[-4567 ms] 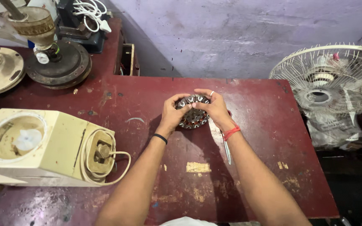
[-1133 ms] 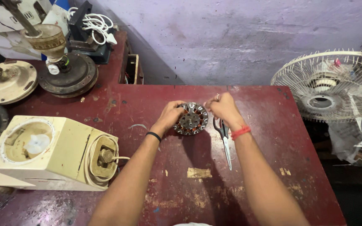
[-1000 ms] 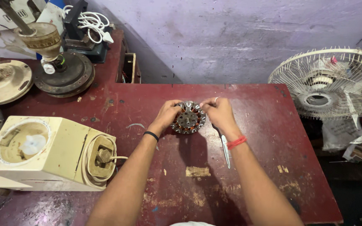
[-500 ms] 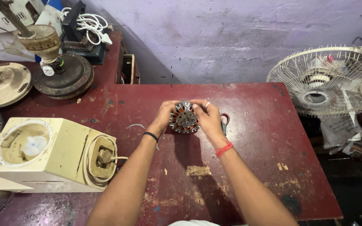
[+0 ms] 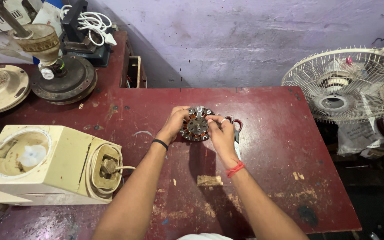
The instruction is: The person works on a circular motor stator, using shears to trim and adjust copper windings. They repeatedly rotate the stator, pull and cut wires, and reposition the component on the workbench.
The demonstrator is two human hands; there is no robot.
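A round motor stator with copper windings and a metal core stands tilted on the dark red table. My left hand grips its left side. My right hand holds its right side, fingers pinched over the front face. A pair of scissors with red and black handles lies on the table just right of my right hand, partly hidden by it. A black band is on my left wrist and a red thread on my right.
A cream appliance housing with a coiled cord lies at the left. Ceiling fan parts and a white cable sit at the back left. A white table fan stands off the right edge. A wood scrap lies near me.
My right hand has moved left from beside the scissors onto the stator's front face. The stator has shifted slightly left and is tilted more upright.
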